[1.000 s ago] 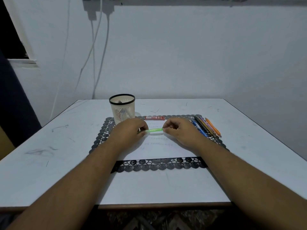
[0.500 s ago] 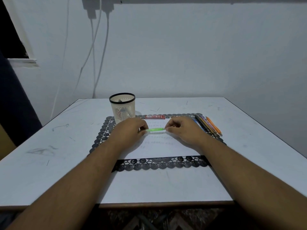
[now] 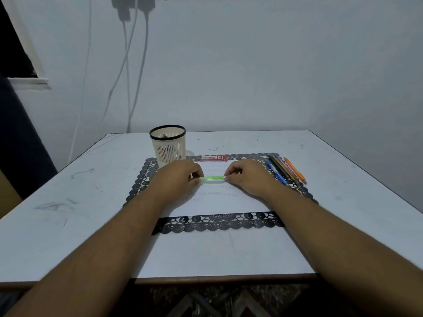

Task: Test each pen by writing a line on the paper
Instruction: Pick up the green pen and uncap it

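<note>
From the head camera, a row of pens (image 3: 285,169) lies on the right edge of a black lace mat (image 3: 219,224), well apart from the hands. I can see blue, black, purple and orange ones side by side. A small red box (image 3: 213,158) lies at the far edge of the paper (image 3: 219,202), just behind the hands. The two arms reach in from the bottom and cover the paper's side edges.

A pale cup with slits (image 3: 168,145) and a black rim stands at the mat's far left corner, just behind the left hand (image 3: 177,178). Something dark sits inside it, maybe more pens, but it is too dim to tell.

The white table (image 3: 57,213) has gray scuff marks. Behind it is a plain wall with cords (image 3: 128,88) hanging down.

The green pen (image 3: 212,178) lies sideways just above the paper. The left hand pinches its left end with curled fingers. The right hand (image 3: 246,179) pinches its right end the same way. Faint written lines show on the paper under the pen.
</note>
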